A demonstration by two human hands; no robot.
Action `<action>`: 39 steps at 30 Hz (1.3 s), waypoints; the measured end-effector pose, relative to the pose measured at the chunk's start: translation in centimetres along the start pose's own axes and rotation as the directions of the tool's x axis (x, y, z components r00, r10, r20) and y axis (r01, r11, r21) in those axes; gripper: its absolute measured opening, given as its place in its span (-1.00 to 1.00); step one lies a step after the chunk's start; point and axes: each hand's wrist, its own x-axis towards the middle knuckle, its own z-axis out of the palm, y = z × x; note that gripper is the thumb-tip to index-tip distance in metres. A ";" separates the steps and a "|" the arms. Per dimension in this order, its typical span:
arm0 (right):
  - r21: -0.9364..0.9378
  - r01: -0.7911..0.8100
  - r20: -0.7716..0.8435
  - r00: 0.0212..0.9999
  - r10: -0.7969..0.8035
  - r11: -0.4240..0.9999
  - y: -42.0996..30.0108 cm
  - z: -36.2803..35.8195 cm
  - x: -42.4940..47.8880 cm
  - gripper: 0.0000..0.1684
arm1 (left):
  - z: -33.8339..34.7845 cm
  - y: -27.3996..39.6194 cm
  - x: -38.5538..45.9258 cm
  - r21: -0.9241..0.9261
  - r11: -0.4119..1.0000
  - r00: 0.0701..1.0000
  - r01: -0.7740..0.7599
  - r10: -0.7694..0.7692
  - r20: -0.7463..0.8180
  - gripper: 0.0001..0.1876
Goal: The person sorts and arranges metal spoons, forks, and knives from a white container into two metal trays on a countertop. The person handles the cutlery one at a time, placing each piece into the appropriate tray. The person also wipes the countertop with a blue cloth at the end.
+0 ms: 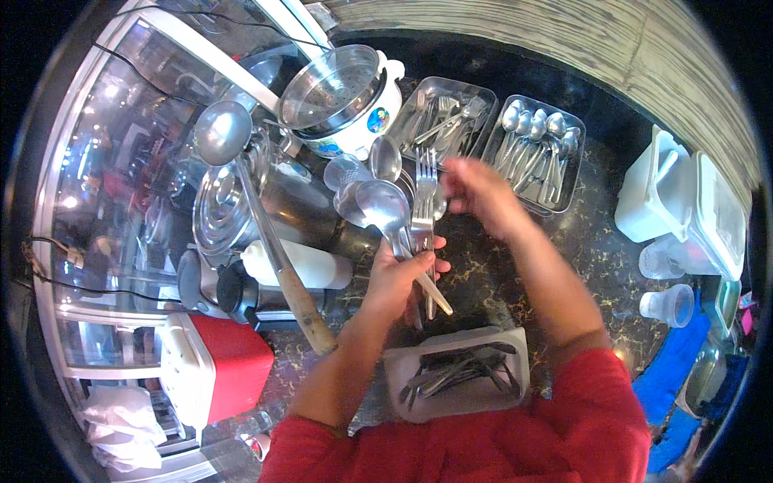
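My left hand point(398, 275) holds a bunch of metal spoons point(383, 208) and a fork point(425, 184), their bowls and tines pointing up and away from me. My right hand point(474, 190) is blurred, just right of the fork; whether it holds anything cannot be told. Beyond it, a metal tray point(490, 90) holds forks point(444, 118). To the right of that tray stands a second metal tray point(581, 163) with spoons point(537, 130) in it. Close to my body, a translucent plastic container point(395, 377) has more cutlery point(462, 374) lying in it.
A white rice cooker point(377, 115) with a glass lid stands behind my left hand. At left are a large ladle point(259, 211), a white squeeze bottle point(296, 264) and a red-and-white cooler box point(232, 368). White plastic containers point(649, 187) and plastic cups point(673, 306) stand at right.
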 end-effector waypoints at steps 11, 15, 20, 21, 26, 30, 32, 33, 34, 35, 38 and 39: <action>0.102 0.096 -0.105 0.991 -0.085 0.990 3.5 3.2 -6.3 -0.40 | -0.9 -3.8 2.2 -0.109 0.993 0.983 0.045 -0.025 0.183 -0.63; 0.138 0.202 -0.219 0.961 -0.169 0.970 4.1 3.7 -6.6 -0.17 | -0.9 -3.3 2.1 -0.245 0.968 0.979 0.056 -0.005 0.203 -0.70; -0.046 0.023 -0.144 0.989 -0.030 0.999 3.5 3.1 -6.1 -0.66 | -1.5 -3.1 2.0 -0.315 0.922 0.920 0.226 -0.096 0.379 -0.72; -0.022 0.025 -0.148 0.989 -0.028 0.999 3.7 2.8 -6.0 -0.67 | -1.9 -3.8 2.4 -0.295 0.940 0.938 0.170 -0.062 0.341 -0.72; 0.130 0.210 -0.231 0.957 -0.176 0.969 4.5 2.3 -4.7 -0.78 | -2.4 -4.6 2.5 -0.253 0.960 0.980 0.124 -0.078 0.185 -0.74; 0.377 -0.029 -0.218 0.969 0.120 0.926 5.6 2.8 -4.7 -0.77 | -2.8 -6.2 2.8 -0.133 0.990 0.990 0.047 -0.029 0.137 -0.73; 0.487 -0.046 -0.264 0.944 0.197 0.872 5.1 2.2 -3.4 -0.78 | -3.2 -6.8 2.9 -0.117 0.993 0.998 0.032 -0.025 0.061 -0.74; 0.539 -0.051 -0.284 0.929 0.238 0.841 4.7 1.6 -2.5 -0.78 | -3.4 -7.1 3.0 -0.110 0.994 0.999 0.027 -0.024 0.024 -0.75; 0.516 -0.030 -0.317 0.922 0.223 0.856 4.5 0.6 -1.1 -0.82 | -3.8 -7.5 3.1 -0.081 0.995 0.998 -0.056 0.056 0.004 -0.77; 0.550 -0.029 -0.304 0.924 0.233 0.835 4.4 -0.4 0.8 -0.85 | -4.4 -7.7 3.0 -0.051 0.998 0.999 -0.025 0.023 -0.041 -0.77; 0.492 0.007 -0.334 0.925 0.181 0.871 2.4 -2.0 6.8 -0.85 | -5.8 -7.7 2.5 -0.012 0.998 0.988 0.055 -0.056 -0.147 -0.77; 0.498 0.033 -0.381 0.906 0.184 0.867 1.9 -2.3 9.2 -0.85 | -6.0 -7.7 2.2 0.045 0.997 0.986 0.062 -0.054 -0.161 -0.77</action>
